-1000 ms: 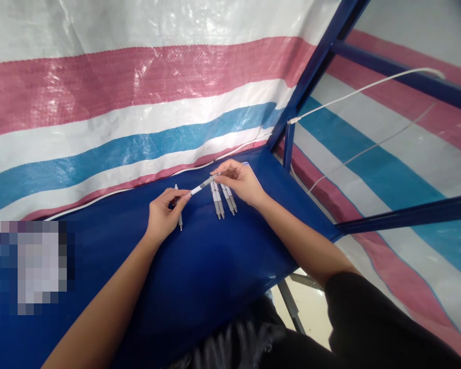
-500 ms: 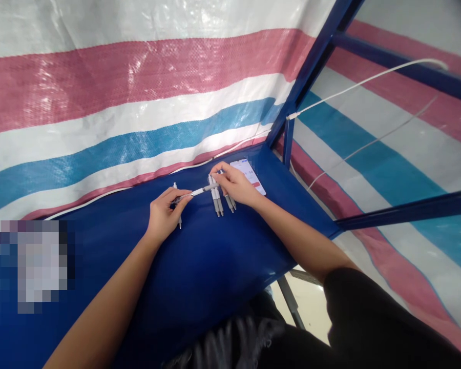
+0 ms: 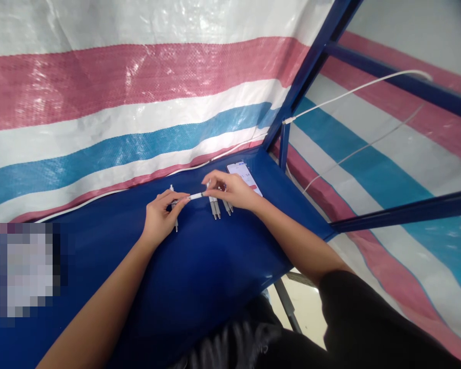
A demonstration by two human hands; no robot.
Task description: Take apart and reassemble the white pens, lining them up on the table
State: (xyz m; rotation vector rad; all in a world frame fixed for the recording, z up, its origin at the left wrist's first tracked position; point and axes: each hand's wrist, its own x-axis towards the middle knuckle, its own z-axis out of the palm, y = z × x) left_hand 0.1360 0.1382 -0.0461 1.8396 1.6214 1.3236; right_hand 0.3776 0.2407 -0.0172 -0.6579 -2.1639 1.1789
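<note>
My left hand pinches the left end of a white pen between thumb and fingers, just above the blue table. At the pen's other end, the thumb and fingers of my right hand close around its tip, which they partly hide. Beneath my right hand lie several white pens with grey grips, side by side with their points towards me. Another pen lies under my left hand, mostly covered by it.
A phone with a lit screen lies beyond my right wrist. The blue table meets a striped tarpaulin at the back. Blue frame bars and a white cable are on the right. A blurred-out patch covers the left.
My right hand has moved slightly left, nearer my left hand, and its fingers have shifted along the pen. Less of the pen shows between the hands. The view has shifted slightly.
</note>
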